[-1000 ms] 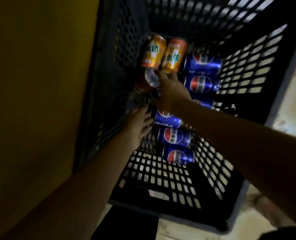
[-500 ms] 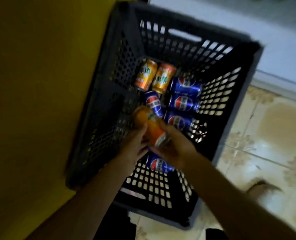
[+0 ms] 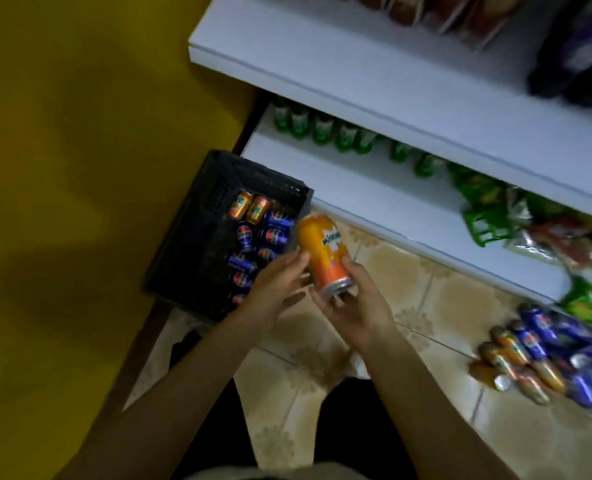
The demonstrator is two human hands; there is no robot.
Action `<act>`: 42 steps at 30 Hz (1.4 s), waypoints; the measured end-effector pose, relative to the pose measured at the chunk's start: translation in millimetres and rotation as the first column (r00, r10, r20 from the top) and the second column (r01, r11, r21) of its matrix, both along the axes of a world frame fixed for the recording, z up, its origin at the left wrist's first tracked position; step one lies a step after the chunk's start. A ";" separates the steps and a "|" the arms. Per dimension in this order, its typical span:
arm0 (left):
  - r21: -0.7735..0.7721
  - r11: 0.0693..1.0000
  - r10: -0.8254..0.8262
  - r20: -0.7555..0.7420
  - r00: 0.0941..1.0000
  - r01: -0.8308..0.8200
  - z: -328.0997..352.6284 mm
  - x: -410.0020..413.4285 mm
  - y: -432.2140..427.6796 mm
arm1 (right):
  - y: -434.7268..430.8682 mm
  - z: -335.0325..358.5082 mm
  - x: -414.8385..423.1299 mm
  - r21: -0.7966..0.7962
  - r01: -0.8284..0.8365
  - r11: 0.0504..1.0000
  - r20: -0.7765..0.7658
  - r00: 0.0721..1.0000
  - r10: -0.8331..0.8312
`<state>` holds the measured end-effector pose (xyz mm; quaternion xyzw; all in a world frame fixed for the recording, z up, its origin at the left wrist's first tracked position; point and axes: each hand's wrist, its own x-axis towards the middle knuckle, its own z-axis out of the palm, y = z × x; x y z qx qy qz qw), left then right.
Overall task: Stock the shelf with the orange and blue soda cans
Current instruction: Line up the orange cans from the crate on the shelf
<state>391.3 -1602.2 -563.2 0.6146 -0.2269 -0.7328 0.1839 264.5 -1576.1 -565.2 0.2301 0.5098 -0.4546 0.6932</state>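
The right hand (image 3: 353, 306) curls round the near, silver end of an orange soda can (image 3: 324, 254), which tilts up and away over the tiled floor (image 3: 426, 306), just right of the black crate (image 3: 197, 237). The left hand (image 3: 277, 289) lies against the can's left side with straight fingers, steadying it rather than gripping. So the hands are close together, with the can between them.

Two more orange cans (image 3: 249, 206) and several blue soda cans (image 3: 273, 233) lie in the crate. Others lie in a blurred cluster of cans (image 3: 536, 362) at the near right, seemingly on the tiles.

The lower shelf (image 3: 374, 188) has a bare strip at its left, a row of green bottles (image 3: 322, 128) at the back and snack packets (image 3: 495, 209) to the right.

The main risk is the grip. One hand holds a smooth can by its end, so it could slip if the left hand comes away. Set too far back, the can may topple the bottles. Lifted too high, it may strike the upper shelf (image 3: 356, 64) overhanging the gap.
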 end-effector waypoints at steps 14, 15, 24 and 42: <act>-0.469 0.876 -0.238 -0.216 0.947 0.113 236.5 -148.2 64.3 | 87.2 230.6 -127.2 -0.525 -0.182 0.832 -0.609 0.763 -0.217; -0.500 0.858 -0.248 -0.204 0.947 0.116 247.6 -151.4 62.7 | 89.4 237.7 -127.9 -0.542 -0.204 0.816 -0.648 0.720 -0.250; -0.625 0.780 -0.218 -0.323 0.921 -0.034 300.5 -164.6 57.6 | 91.1 289.7 -152.4 -0.701 -0.181 0.690 -0.544 0.762 -0.353; -0.351 0.934 -0.345 -0.832 0.434 0.068 326.6 -207.7 72.0 | 85.4 378.1 -206.8 -0.643 -0.609 0.465 -0.765 0.530 -0.366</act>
